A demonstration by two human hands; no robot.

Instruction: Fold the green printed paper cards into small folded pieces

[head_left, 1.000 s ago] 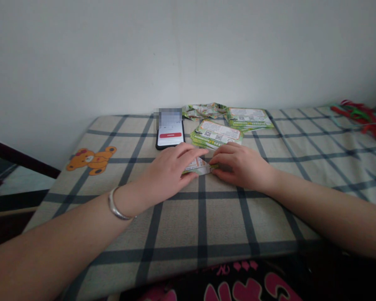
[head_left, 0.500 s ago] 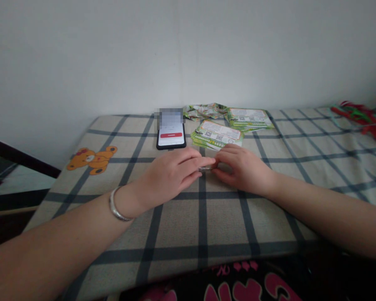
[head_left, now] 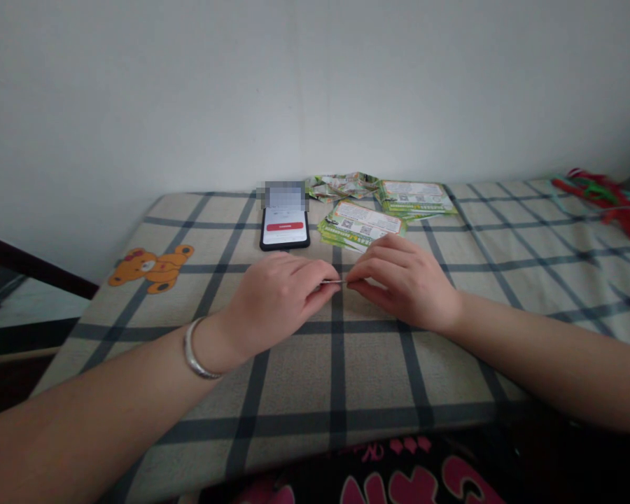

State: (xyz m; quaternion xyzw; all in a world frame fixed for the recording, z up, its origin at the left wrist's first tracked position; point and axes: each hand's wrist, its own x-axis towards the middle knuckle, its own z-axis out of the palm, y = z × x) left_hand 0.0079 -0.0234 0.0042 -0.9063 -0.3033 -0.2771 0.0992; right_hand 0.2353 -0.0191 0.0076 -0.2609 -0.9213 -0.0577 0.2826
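My left hand (head_left: 278,297) and my right hand (head_left: 404,280) meet over the checked cloth (head_left: 346,371), fingers closed. Between their fingertips they pinch a thin folded paper card (head_left: 333,281), seen edge-on just above the cloth. A silver bangle (head_left: 194,350) sits on my left wrist. Just beyond the hands lies a stack of green and white printed cards (head_left: 360,224). A second stack (head_left: 414,197) lies further back, near the wall.
A black phone (head_left: 284,225) with a lit screen and red button lies behind my left hand. Crumpled green wrappers (head_left: 341,185) sit by the wall. Red and green ribbons (head_left: 603,196) lie at far right. An orange bear print (head_left: 150,267) marks the cloth's left side.
The card lay partly flat under both hands a second ago. Now it is folded thin and pinched between the fingertips, and both hands have drawn slightly up and together.
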